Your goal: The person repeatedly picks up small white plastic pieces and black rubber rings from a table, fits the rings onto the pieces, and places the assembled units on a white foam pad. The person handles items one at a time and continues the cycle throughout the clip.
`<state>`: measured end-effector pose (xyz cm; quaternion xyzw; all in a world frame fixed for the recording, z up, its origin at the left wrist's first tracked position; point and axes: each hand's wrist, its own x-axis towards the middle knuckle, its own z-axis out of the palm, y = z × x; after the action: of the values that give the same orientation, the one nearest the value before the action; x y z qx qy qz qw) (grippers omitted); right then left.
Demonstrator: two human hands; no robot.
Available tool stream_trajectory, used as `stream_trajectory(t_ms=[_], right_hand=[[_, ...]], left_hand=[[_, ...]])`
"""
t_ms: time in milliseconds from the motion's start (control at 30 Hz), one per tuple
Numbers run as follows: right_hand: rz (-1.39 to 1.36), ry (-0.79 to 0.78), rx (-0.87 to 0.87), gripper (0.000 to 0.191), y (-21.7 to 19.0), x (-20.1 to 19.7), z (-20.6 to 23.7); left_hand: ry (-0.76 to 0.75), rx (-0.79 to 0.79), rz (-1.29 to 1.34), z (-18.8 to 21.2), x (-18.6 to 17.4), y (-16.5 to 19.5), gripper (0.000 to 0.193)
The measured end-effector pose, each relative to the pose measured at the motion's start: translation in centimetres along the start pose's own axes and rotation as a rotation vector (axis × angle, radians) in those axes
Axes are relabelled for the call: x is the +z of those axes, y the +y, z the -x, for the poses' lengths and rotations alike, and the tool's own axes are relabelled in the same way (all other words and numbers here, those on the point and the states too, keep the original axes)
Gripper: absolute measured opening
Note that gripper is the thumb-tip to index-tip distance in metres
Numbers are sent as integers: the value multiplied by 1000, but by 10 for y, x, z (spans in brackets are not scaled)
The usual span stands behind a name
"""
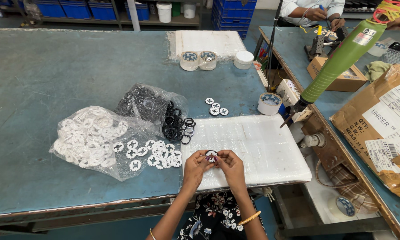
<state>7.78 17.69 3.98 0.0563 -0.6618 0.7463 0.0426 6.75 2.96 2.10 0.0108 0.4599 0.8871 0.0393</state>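
Head view looks down at both hands meeting over the near edge of a white foam pad [253, 146] on the blue table [40, 80]. Left hand [196, 165] and right hand [229, 163] each pinch a small round disc [211, 156] between fingertips. Left of them, white discs [158, 155] and black rings [178, 126] spill from clear bags.
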Motion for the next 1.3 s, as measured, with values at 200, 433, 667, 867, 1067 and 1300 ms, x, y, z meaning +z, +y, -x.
stream_trajectory(t_ms=[200,433,667,867,1067,1300], right_hand=[[63,32,-21,18,4,10,-27],[223,74,-19,16,3,23,1],[133,77,13,11,-10,25,21],[-71,0,13,7,-25,21,38],[-307,-14,28,10,-37,32,51],[-334,48,26,22,-56,39,59]], left_hand=[[-11,50,0,-21,-4,14,31],[33,34,43,10,-5,14,29],[8,-7,132,33,-5,24,27],[-25,-85,219,47,-9,41,24],[1,-49,180,66,-13,57,24],[5,-55,135,79,2,73,24]])
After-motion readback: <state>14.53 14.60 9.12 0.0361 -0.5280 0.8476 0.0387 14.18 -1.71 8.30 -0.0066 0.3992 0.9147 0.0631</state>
